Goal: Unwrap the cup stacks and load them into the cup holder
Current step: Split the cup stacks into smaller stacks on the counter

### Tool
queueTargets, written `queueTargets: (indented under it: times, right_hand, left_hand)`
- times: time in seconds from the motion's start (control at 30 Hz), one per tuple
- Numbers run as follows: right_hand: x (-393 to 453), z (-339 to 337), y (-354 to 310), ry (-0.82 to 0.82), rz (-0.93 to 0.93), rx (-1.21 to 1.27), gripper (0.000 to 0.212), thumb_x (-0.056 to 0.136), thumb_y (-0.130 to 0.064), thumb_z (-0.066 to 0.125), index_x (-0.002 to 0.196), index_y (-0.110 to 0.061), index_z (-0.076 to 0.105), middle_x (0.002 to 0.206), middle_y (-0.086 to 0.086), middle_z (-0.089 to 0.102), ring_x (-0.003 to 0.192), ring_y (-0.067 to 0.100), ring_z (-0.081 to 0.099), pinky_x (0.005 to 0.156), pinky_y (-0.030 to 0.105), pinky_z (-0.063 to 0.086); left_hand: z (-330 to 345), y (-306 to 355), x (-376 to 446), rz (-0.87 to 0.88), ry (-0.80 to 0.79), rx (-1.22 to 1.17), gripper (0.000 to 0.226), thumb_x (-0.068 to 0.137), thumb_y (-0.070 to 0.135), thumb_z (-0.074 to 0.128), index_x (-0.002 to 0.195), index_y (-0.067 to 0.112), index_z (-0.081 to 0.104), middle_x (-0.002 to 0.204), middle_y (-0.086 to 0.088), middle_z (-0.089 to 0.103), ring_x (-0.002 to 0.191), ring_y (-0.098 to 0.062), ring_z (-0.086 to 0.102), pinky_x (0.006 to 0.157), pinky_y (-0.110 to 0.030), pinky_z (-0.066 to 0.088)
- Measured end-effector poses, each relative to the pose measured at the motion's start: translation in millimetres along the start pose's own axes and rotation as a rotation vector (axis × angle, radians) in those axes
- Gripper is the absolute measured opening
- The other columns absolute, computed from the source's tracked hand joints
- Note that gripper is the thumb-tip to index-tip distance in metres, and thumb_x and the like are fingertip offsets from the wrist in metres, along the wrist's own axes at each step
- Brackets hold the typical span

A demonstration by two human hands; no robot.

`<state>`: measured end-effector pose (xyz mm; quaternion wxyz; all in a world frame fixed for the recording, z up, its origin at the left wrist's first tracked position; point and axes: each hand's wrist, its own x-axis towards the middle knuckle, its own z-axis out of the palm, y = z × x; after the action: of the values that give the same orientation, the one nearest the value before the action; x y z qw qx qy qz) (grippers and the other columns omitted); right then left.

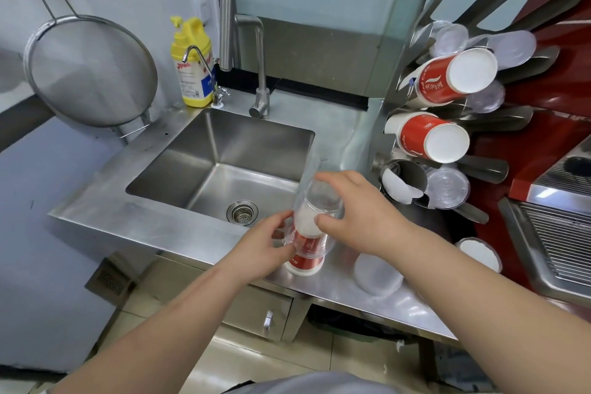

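Note:
A stack of red-and-white paper cups stands on the steel counter just right of the sink, inside a clear plastic wrap that rises loose above it. My left hand grips the stack's lower side. My right hand pinches the wrap at the top of the stack. The metal cup holder stands at the right, its prongs carrying two red cup stacks and several clear lids or cups.
A steel sink with a tall faucet lies behind the stack. A yellow detergent bottle and a hanging strainer are at the left. Clear lids and a white cup rest on the counter right. A drip tray is far right.

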<state>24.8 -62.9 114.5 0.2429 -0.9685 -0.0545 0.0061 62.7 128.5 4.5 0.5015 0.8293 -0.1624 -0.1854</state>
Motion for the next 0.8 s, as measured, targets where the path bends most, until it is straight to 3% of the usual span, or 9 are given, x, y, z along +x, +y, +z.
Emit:
queueTargets:
  times: [0.23,0.37,0.43,0.53,0.67,0.8]
  right_hand:
    - [0,-32,-26,0.074,-0.071,0.012,0.068,0.079,-0.035,0.065,0.140,-0.037,0.036,0.131,-0.006,0.039,0.115,0.007,0.043,0.092,0.017,0.031]
    - [3,-38,-44,0.131,-0.131,0.043,0.067,0.077,-0.035,0.066,0.138,-0.038,0.039,0.122,-0.013,0.037,0.104,-0.003,0.038,0.090,0.013,0.028]
    - [7,-35,-53,0.151,-0.163,0.058,0.067,0.076,-0.034,0.068,0.137,-0.039,0.040,0.120,-0.014,0.037,0.101,-0.004,0.039,0.087,0.009,0.030]
    - [13,-23,-65,0.140,-0.174,0.093,0.068,0.075,-0.034,0.068,0.137,-0.040,0.040,0.122,-0.014,0.038,0.101,-0.004,0.041,0.090,0.011,0.032]
    - [25,4,-75,0.104,-0.184,0.147,0.069,0.075,-0.034,0.069,0.137,-0.037,0.041,0.124,-0.010,0.038,0.106,-0.003,0.040,0.097,0.013,0.034]
    - [39,40,-78,0.045,-0.169,0.145,0.069,0.075,-0.033,0.071,0.137,-0.037,0.041,0.125,-0.008,0.040,0.106,-0.003,0.039,0.090,0.005,0.027]
  left_hand:
    - [-17,25,-4,0.091,0.074,-0.064,0.055,0.087,0.022,0.069,0.134,0.039,0.049,0.123,0.016,0.060,0.106,0.007,0.059,0.083,-0.015,0.050]
    - [-33,28,-8,0.127,0.123,-0.101,0.065,0.076,0.041,0.074,0.136,0.040,0.047,0.125,0.012,0.060,0.111,-0.005,0.061,0.090,-0.030,0.054]
    - [-43,23,-10,0.139,0.168,-0.084,0.074,0.068,0.050,0.073,0.136,0.040,0.047,0.128,0.009,0.057,0.112,-0.005,0.059,0.088,-0.028,0.054]
    - [-56,11,-17,0.135,0.245,-0.015,0.077,0.070,0.043,0.078,0.139,0.039,0.044,0.131,0.011,0.051,0.114,-0.001,0.054,0.083,-0.020,0.051]
    - [-68,-14,-26,0.103,0.304,0.046,0.073,0.072,0.035,0.080,0.135,0.042,0.044,0.129,0.009,0.050,0.113,0.004,0.051,0.080,-0.025,0.055]
    - [-73,-44,-31,0.030,0.296,0.118,0.072,0.074,0.032,0.079,0.137,0.038,0.044,0.127,0.006,0.049,0.115,-0.001,0.051,0.083,-0.028,0.056]
